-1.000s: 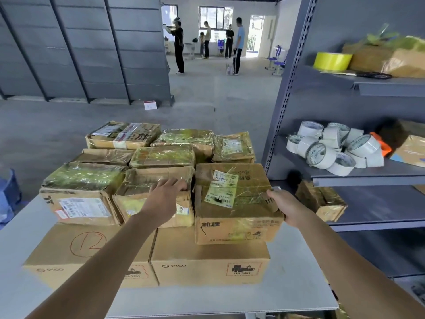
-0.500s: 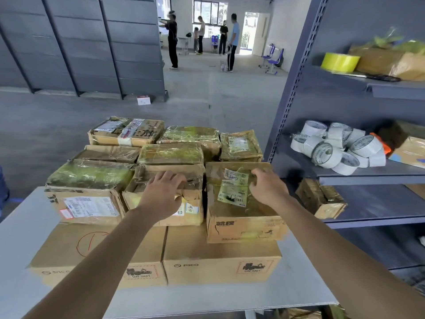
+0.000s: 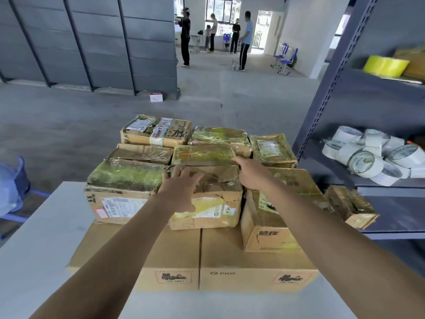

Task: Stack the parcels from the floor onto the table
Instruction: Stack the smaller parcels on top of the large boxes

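Note:
Several taped cardboard parcels are stacked on the grey table [image 3: 43,229]. Two large boxes [image 3: 250,268] form the bottom layer at the front. Resting on them is a crumpled middle parcel [image 3: 218,196], and my left hand [image 3: 181,189] lies flat on its top with fingers spread. My right hand [image 3: 253,172] reaches over its right top edge, fingers pointing at the flat parcel [image 3: 202,155] behind. The right front parcel [image 3: 266,226] stands beside my right forearm, untouched. Neither hand grips anything.
A grey metal shelf unit [image 3: 331,88] stands close on the right, holding white tape rolls [image 3: 370,155], a yellow roll [image 3: 386,65] and a small parcel [image 3: 351,206]. A blue bin [image 3: 12,183] sits left of the table. People stand far back in the room.
My right hand has left the right front parcel's side and moved left and forward over the middle parcel. My left hand stays on the middle parcel. The view has shifted a little.

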{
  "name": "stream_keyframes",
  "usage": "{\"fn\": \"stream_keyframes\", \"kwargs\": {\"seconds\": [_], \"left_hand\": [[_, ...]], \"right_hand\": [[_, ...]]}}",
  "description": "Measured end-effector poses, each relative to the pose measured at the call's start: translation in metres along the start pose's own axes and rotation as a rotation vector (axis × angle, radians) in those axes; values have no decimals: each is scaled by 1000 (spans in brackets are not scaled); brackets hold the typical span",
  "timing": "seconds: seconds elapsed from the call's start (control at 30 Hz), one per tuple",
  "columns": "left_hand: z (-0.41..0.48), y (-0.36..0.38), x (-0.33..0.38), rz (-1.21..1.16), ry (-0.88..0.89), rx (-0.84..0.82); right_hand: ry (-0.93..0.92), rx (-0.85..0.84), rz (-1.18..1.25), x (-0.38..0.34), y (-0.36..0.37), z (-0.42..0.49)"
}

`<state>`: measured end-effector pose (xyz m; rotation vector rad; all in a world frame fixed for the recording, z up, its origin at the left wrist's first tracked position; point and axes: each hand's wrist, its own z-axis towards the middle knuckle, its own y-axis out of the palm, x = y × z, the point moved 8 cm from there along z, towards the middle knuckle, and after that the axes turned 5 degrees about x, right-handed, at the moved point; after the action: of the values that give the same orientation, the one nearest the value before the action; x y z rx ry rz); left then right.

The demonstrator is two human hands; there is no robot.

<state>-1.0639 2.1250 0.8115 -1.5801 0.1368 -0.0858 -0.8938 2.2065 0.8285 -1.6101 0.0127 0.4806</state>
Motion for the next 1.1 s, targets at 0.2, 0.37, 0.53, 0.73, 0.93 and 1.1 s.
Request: {"fn": "stream_keyframes", "kwargs": {"seconds": [0.2, 0.37, 0.53, 0.73, 0.93, 1.1], "left_hand": [[-6, 6, -33, -215, 16, -38], [-1, 0, -68, -334, -61, 160], [3, 17, -84, -164, -131, 201], [2, 18, -82, -306, -42, 108], [-3, 23, -75, -176, 137, 11], [-2, 22, -71, -125, 106, -9]], "right_hand": [[63, 49, 127, 8, 3, 5], [31, 193, 26, -3, -2, 2], [148, 220, 34, -4, 13, 4], [271, 281, 24, -2, 21, 4], [284, 277, -5, -8, 21, 0], [200, 244, -50, -10, 19, -7]]}}
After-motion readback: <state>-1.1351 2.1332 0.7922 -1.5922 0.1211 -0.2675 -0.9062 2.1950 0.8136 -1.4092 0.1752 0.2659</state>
